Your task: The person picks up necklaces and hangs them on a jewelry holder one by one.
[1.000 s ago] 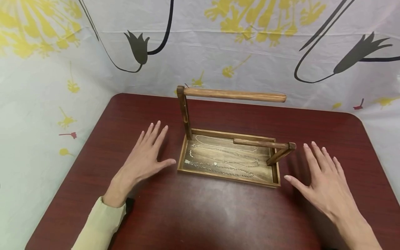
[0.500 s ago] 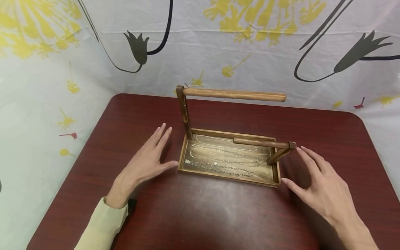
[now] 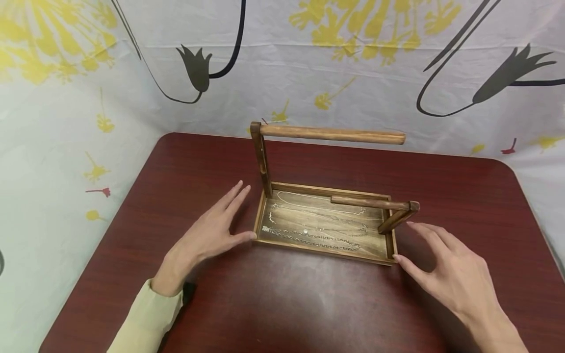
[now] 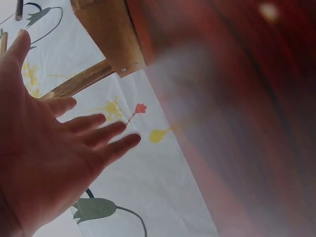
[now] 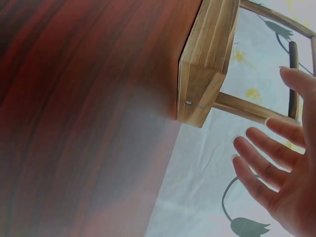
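Observation:
A wooden jewelry stand stands on the table, with a shallow tray [image 3: 326, 252] as its base. Several thin chain necklaces [image 3: 265, 229] lie spread across the tray floor. One tall post carries a long upper bar [image 3: 333, 134], and a shorter post at the right holds a lower bar [image 3: 371, 202]. My left hand [image 3: 205, 233] is at the tray's left end, fingers extended, thumb tip right at the front corner. At the opposite end, my right hand [image 3: 456, 274] has its thumb at the front right corner and fingers loosely bent beside the short post. Both wrist views show the palms facing the tray ends.
The stand sits on a dark red wood-grain table [image 3: 282, 304] with rounded back corners. A white cloth [image 3: 353, 93] printed with yellow and grey flowers hangs behind it and at the sides. The two bars rise above the tray.
Both hands have moved inward toward the tray, from a short distance off to right beside its ends. Their spread fingers have drawn closer together. The stand and necklaces have stayed in place.

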Motion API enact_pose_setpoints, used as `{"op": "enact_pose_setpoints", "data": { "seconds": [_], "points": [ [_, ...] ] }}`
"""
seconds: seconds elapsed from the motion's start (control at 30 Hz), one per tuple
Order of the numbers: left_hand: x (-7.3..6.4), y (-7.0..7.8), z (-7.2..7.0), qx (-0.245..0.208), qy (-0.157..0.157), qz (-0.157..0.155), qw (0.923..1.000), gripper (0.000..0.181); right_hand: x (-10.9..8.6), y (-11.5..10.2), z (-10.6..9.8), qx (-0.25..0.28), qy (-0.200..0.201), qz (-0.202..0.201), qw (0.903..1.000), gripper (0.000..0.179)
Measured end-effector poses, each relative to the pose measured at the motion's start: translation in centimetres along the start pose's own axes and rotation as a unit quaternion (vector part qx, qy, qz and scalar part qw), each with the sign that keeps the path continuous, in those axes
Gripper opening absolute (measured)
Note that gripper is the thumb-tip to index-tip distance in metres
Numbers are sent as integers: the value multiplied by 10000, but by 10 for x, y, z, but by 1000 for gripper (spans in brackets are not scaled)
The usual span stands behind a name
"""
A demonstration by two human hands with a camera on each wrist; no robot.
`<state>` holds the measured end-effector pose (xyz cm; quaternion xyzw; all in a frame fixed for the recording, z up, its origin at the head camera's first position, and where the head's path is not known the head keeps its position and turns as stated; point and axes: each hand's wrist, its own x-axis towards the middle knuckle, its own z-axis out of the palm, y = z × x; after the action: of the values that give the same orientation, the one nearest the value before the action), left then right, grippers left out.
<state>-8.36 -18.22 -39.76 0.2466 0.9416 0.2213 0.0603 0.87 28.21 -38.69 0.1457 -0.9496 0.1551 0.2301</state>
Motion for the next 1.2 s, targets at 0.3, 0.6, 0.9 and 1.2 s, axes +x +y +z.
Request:
{"op": "enact_pose_setpoints", "data": {
  "seconds": [0.3, 0.6, 0.9, 1.2],
  "points": [
    [-1, 5, 2, -453, -220, 12, 9987, 99, 3, -8, 5, 91, -174, -112, 9997, 61],
    [1, 8, 8, -642, -513, -29, 9966, 98, 9, -16, 15, 354, -5, -395, 9986, 56],
    [5, 8, 12, -492, -604, 41, 9970, 96, 11, -20, 23, 656, -124, -354, 9971, 58],
    [9, 11, 13, -318, -651, 354, 9967, 92, 17, -24, 35, 720, -183, -440, 9963, 59]
  ]
}}
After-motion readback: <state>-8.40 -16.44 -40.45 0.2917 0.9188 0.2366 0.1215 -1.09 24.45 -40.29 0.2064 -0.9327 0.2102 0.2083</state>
